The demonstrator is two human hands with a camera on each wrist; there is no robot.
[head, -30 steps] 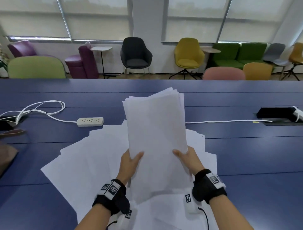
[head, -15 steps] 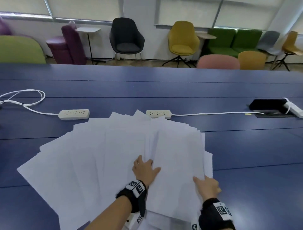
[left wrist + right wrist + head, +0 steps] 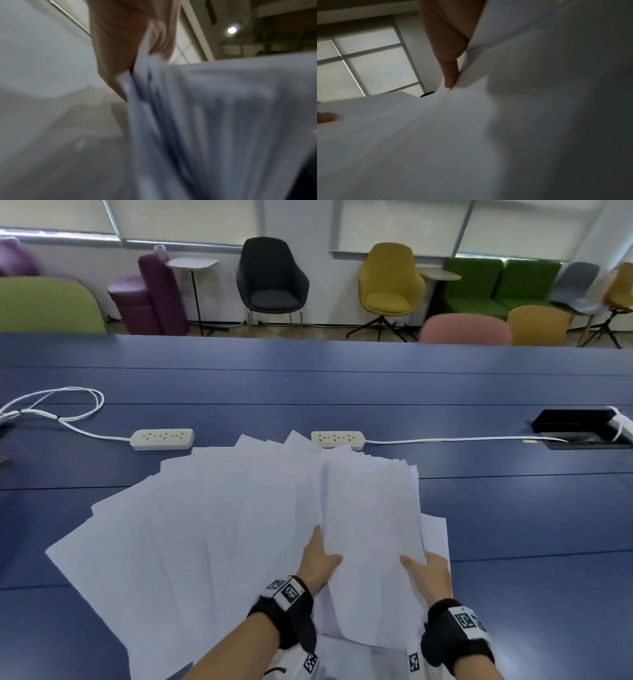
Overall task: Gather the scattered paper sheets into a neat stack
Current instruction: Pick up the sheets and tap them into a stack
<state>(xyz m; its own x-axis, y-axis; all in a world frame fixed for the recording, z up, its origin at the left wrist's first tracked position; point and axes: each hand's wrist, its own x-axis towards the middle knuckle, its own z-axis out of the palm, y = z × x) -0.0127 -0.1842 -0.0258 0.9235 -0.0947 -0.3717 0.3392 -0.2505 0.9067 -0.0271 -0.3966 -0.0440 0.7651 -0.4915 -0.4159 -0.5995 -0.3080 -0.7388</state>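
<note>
Many white paper sheets (image 3: 188,542) lie fanned out over the blue table (image 3: 513,525). On the right side of the fan rests a gathered bundle of sheets (image 3: 370,525) with its edges roughly lined up. My left hand (image 3: 317,559) holds the bundle's lower left edge, thumb on top and fingers underneath. At the lower right corner my right hand (image 3: 428,577) grips it the same way. The blurred left wrist view shows layered sheet edges (image 3: 223,108) pinched in my left hand (image 3: 120,54). In the right wrist view the thumb (image 3: 450,75) presses on paper (image 3: 471,135).
Two white power strips (image 3: 161,438) (image 3: 337,439) lie just beyond the fan. A looped white cable (image 3: 68,405) runs off to the left. A black cable box (image 3: 579,422) sits at the right. Chairs line the table's far side.
The bundle, held upright a second ago, came down flat onto the fan under my left palm. Now both hands grip its lower edges again.
</note>
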